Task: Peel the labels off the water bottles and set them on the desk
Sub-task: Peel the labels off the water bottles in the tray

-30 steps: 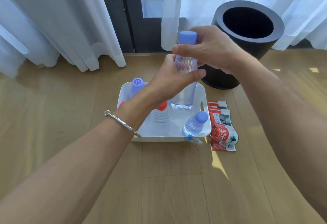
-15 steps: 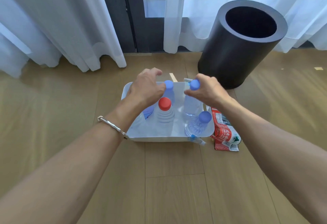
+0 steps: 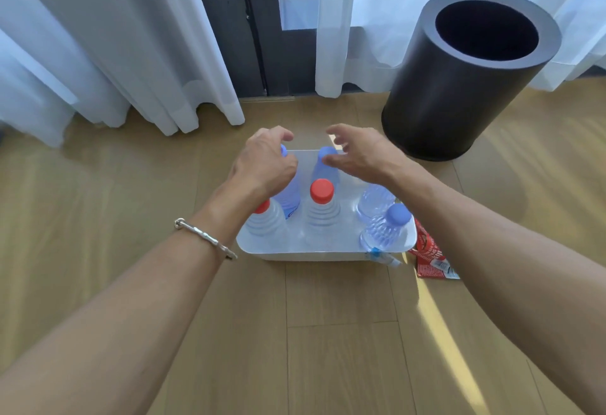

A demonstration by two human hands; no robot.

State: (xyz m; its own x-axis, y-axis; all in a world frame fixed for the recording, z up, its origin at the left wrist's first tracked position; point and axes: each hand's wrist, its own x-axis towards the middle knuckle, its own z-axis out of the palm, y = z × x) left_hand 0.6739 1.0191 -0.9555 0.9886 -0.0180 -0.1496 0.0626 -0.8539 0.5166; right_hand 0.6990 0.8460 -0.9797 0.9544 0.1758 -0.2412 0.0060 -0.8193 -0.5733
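Your left hand (image 3: 265,167) is curling its fingers round the cap of the far-left bottle (image 3: 290,193) in the tray (image 3: 314,254). Take it low on the neck and lift straight up, since a red-capped bottle (image 3: 264,222) is standing just beside it. Your right hand (image 3: 359,152) is hovering over the far-middle bottle (image 3: 319,173), fingers spread and holding nothing; bring it to the label's seam once the bottle is clear. Peeled labels (image 3: 433,262) are lying just right of the tray; add yours there.
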